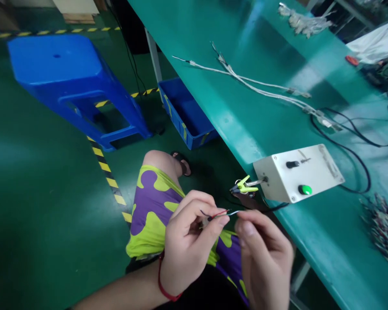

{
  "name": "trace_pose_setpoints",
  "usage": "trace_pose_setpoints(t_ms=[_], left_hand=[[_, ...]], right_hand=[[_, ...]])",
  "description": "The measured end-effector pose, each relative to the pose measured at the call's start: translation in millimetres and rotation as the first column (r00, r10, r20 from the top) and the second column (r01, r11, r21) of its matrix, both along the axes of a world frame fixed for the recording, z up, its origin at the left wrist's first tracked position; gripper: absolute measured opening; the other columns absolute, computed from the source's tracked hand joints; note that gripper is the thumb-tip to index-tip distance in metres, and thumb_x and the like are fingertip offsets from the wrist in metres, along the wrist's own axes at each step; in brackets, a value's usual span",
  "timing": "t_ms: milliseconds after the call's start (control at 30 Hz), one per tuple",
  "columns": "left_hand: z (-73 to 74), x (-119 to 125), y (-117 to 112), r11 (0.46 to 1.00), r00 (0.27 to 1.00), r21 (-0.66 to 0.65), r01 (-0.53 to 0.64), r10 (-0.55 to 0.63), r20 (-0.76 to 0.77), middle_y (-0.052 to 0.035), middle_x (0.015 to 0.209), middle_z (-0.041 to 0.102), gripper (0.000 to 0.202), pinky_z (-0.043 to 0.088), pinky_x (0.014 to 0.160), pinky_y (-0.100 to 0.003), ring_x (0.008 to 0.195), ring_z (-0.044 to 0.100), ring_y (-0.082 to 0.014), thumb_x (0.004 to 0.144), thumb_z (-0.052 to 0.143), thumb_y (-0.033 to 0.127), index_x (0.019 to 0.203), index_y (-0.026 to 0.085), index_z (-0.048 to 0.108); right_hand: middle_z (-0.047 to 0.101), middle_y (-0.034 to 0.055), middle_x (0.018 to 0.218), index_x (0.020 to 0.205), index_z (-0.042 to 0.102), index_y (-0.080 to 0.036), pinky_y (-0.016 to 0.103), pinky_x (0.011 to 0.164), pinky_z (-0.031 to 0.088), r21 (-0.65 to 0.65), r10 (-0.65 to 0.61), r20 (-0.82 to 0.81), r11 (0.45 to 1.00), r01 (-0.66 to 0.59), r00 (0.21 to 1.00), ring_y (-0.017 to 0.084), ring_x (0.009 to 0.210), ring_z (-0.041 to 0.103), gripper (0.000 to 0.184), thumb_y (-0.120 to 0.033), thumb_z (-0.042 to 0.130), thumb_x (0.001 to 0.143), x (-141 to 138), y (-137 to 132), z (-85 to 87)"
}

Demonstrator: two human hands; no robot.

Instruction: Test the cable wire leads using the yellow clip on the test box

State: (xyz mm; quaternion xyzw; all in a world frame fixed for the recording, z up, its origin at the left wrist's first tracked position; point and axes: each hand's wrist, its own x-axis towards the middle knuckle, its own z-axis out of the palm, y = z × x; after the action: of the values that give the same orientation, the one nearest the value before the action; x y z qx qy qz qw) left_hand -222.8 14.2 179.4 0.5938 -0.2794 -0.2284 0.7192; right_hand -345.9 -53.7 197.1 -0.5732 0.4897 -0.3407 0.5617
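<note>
Above my lap, my left hand (189,241) pinches a cable end between thumb and forefinger; the rest of the cable is hidden in the palm. Thin cores fan out from it: a red wire (220,213), a dark one and a whitish one. Thumb and fingertips of my right hand (265,254) are closed on the tip of the whitish wire (233,212). Just beyond the hands, a yellow-green clip (245,186) sticks out from a beige control box (310,170) with a black knob and a lit green button.
The box stands on a green-topped table (242,116). Several white cables (255,86) lie farther up it. A wire bundle (383,228) is at right, a plastic-wrapped bunch (305,21) at the back. A blue stool (58,60) and blue bin (189,116) stand on the floor.
</note>
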Motion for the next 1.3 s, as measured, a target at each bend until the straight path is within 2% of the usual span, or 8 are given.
trace_pose_setpoints(t_ms=[33, 100, 233, 533, 900, 1100, 1200, 1300], left_hand=[[1.9, -1.4, 0.4, 1.000, 1.000, -0.006, 0.013, -0.013, 0.022, 0.0003, 0.095, 0.063, 0.017, 0.051, 0.065, -0.020, 0.085, 0.065, -0.0112, 0.091, 0.074, 0.007, 0.093, 0.022, 0.068], [4.6, -3.8, 1.2, 0.999, 0.997, -0.019, 0.038, -0.037, 0.072, 0.0002, 0.094, 0.064, 0.016, 0.051, 0.065, -0.021, 0.083, 0.065, -0.0111, 0.089, 0.075, 0.006, 0.093, 0.021, 0.069], [6.2, -7.2, 1.7, 0.998, 0.990, -0.021, 0.051, -0.048, 0.131, 0.0004, 0.092, 0.065, 0.017, 0.054, 0.066, -0.022, 0.082, 0.067, -0.0118, 0.088, 0.076, 0.005, 0.093, 0.020, 0.070], [9.1, -12.6, 4.7, 0.998, 0.988, 0.027, 0.064, -0.067, 0.142, 0.0005, 0.093, 0.065, 0.020, 0.053, 0.058, -0.027, 0.078, 0.068, -0.0149, 0.086, 0.075, 0.006, 0.094, 0.024, 0.070], [9.0, -12.9, 6.1, 0.994, 0.992, 0.056, 0.089, -0.093, 0.080, -0.0007, 0.096, 0.066, 0.020, 0.052, 0.060, -0.027, 0.077, 0.067, -0.0153, 0.086, 0.076, 0.007, 0.094, 0.025, 0.070], [2.1, -7.4, 9.8, 0.960, 0.954, -0.033, 0.277, -0.279, -0.110, -0.0038, 0.091, 0.075, 0.018, 0.059, 0.069, -0.031, 0.080, 0.074, -0.0197, 0.094, 0.069, 0.013, 0.107, 0.025, 0.071], [-2.6, -3.1, 11.2, 0.945, 0.926, -0.043, 0.325, -0.327, -0.190, -0.0044, 0.090, 0.080, 0.013, 0.062, 0.072, -0.033, 0.075, 0.075, -0.0194, 0.097, 0.067, 0.016, 0.105, 0.024, 0.072], [-5.7, 2.2, 9.2, 0.967, 0.942, 0.000, 0.255, -0.248, -0.227, -0.0042, 0.088, 0.081, 0.009, 0.060, 0.065, -0.032, 0.073, 0.074, -0.0198, 0.097, 0.069, 0.019, 0.103, 0.025, 0.074]], right_hand=[[0.072, 0.0063, 0.096, 0.104, 0.082, -0.029, 0.031, 0.066, 0.053, 0.106, 0.064, 0.083, 0.992, -0.072, 0.995, 0.019, 0.079, 0.065, 0.015, -0.032, 0.081, 0.089, 0.1, 2.3, -0.4], [0.072, 0.0044, 0.093, 0.102, 0.082, -0.029, 0.026, 0.069, 0.055, 0.208, 0.093, 0.244, 0.967, -0.145, 0.965, 0.015, 0.077, 0.064, 0.012, -0.028, 0.081, 0.090, 1.3, 2.9, 0.2], [0.067, 0.0009, 0.083, 0.094, 0.082, -0.026, 0.018, 0.066, 0.052, 0.219, 0.079, 0.372, 0.961, -0.170, 0.925, 0.009, 0.071, 0.059, 0.004, -0.024, 0.081, 0.091, 5.1, 0.3, 6.3], [0.064, 0.0001, 0.081, 0.091, 0.083, -0.025, 0.016, 0.057, 0.047, 0.270, 0.035, 0.452, 0.947, -0.174, 0.891, 0.007, 0.064, 0.055, 0.004, -0.022, 0.081, 0.089, 3.7, 3.3, 6.0], [0.064, 0.0009, 0.080, 0.089, 0.083, -0.026, 0.019, 0.063, 0.053, 0.261, 0.028, 0.460, 0.951, -0.165, 0.888, 0.010, 0.070, 0.062, 0.003, -0.024, 0.081, 0.089, 4.5, 2.0, 2.3], [0.064, -0.0001, 0.080, 0.089, 0.080, -0.024, 0.019, 0.059, 0.049, 0.326, 0.004, 0.451, 0.930, -0.169, 0.893, 0.008, 0.064, 0.055, 0.004, -0.021, 0.079, 0.089, 7.4, -4.1, -6.0], [0.062, 0.0008, 0.078, 0.093, 0.080, -0.023, 0.021, 0.059, 0.047, 0.366, 0.019, 0.451, 0.908, -0.204, 0.892, 0.011, 0.066, 0.054, 0.007, -0.029, 0.075, 0.093, 12.0, -11.0, -16.3], [0.062, 0.0029, 0.084, 0.101, 0.079, -0.023, 0.024, 0.063, 0.048, 0.388, -0.011, 0.459, 0.902, -0.189, 0.889, 0.013, 0.072, 0.055, 0.026, -0.046, 0.067, 0.098, 20.9, -19.6, -28.4]])
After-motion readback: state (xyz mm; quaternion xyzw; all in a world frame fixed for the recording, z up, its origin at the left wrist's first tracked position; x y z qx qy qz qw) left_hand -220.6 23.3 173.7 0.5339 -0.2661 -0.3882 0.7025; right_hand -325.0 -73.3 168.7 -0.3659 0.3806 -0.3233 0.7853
